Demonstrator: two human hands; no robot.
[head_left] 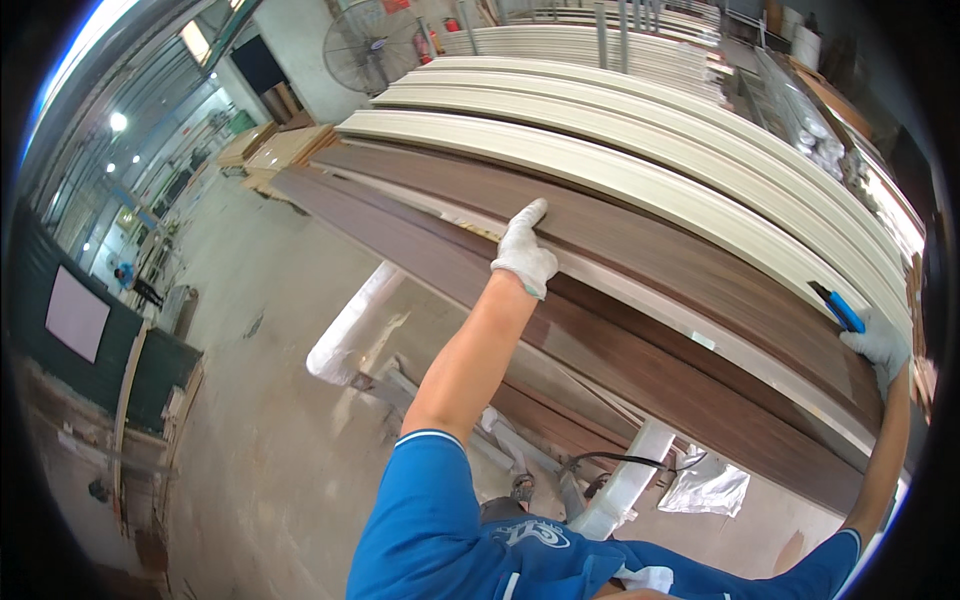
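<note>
My left hand (525,250), in a white knitted glove, grips the near edge of a long brown wood-grain board (640,250). One finger or the thumb lies along its top face; the other fingers are mostly hidden. At the board's right end, my right hand (880,348), gloved too, holds a blue utility knife (845,310) whose dark end points up and left. Closer to me, a second brown board (660,370) lies roughly alongside the first, lower down. A pale strip shows along the first board's near side.
Cream-coloured profiled boards (620,125) are stacked just beyond the brown ones. A white-wrapped support arm (355,320) juts out below at left. A wrapped post (625,480) with a black cable and a crumpled plastic sheet (706,487) are near my body. A large fan (372,45) stands far off.
</note>
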